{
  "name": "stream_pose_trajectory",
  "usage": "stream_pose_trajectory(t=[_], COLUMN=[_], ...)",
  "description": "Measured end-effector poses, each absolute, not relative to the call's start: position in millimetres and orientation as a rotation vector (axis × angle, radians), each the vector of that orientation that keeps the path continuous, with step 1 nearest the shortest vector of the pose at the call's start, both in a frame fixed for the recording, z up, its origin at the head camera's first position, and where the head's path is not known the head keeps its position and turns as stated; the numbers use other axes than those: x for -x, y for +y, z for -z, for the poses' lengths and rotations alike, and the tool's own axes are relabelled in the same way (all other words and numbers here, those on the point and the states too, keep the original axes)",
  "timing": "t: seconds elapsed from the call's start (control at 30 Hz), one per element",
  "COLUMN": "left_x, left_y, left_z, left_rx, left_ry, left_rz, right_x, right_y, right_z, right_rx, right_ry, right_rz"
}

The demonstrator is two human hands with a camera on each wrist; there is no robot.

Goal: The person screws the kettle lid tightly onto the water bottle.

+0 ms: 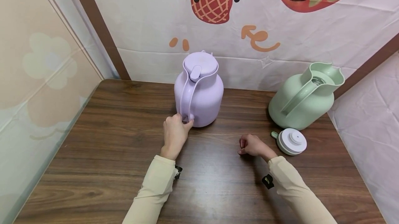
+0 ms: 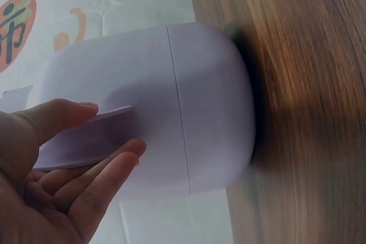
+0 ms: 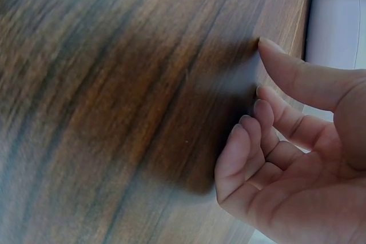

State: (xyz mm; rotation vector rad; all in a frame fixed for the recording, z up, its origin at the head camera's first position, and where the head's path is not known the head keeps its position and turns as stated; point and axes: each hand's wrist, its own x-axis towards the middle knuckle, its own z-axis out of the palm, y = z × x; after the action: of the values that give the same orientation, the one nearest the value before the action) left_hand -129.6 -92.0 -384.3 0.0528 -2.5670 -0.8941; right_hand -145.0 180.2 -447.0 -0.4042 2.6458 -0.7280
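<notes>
A lilac thermos jug (image 1: 207, 95) stands upright near the back of the table, its lid (image 1: 200, 63) seated in the top. My left hand (image 1: 175, 132) is at the lower end of the jug's handle (image 1: 186, 99). In the left wrist view, thumb and fingers (image 2: 108, 187) lie on opposite sides of that handle (image 2: 86, 138). Farther right, my right hand (image 1: 254, 145) is low over the table with loosely curled fingers and nothing in them. Its fingertips come close to the wood in the right wrist view; whether they touch, I cannot tell.
At the back right stands a light green thermos jug (image 1: 300, 102) with an open mouth. In front of it, a white and green lid (image 1: 292, 141) lies on the brown wooden table (image 1: 103, 154). Printed cloth (image 1: 149, 16) hangs behind and at both sides.
</notes>
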Motion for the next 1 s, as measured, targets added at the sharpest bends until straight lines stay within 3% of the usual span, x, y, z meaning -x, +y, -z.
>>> stream_pose_trajectory(t=[1.0], left_x=[128], left_y=[-164], left_z=[382], left_rx=[-0.199], left_ry=[-2.576], left_rz=[0.858], right_x=[145], right_y=[183], right_z=[449], right_rx=[0.416], right_ry=[2.636], right_rz=[0.746])
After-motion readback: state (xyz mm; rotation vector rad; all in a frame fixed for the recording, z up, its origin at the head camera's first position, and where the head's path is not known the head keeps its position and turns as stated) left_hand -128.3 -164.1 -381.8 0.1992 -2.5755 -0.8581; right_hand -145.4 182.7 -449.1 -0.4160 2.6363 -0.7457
